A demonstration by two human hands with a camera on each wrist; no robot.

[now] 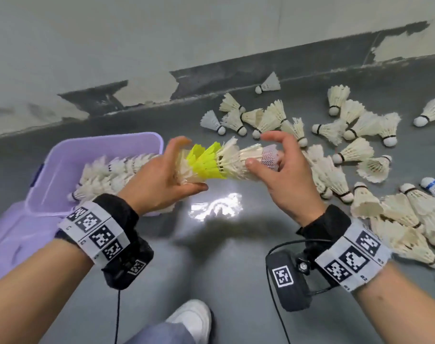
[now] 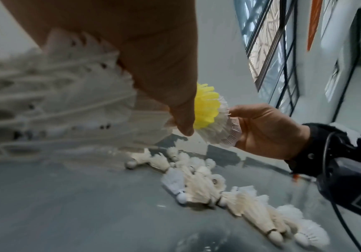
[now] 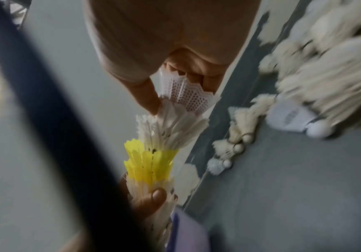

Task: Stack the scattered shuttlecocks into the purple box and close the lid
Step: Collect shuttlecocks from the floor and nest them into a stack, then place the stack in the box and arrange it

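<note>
left hand (image 1: 159,180) grips stack (image 1: 223,165) at its left end | right hand (image 1: 281,170) pinches stack's right, mesh-skirted end | stack held level above floor (image 1: 223,256), just right of box (image 1: 62,155) | box holds rows of shuttlecocks | loose shuttlecocks (image 1: 348,150) on floor at right

Grey floor (image 1: 236,256), purple box (image 1: 62,155) w/ lid (image 1: 10,234) at left, loose shuttlecocks (image 1: 355,155) scattered right
</note>
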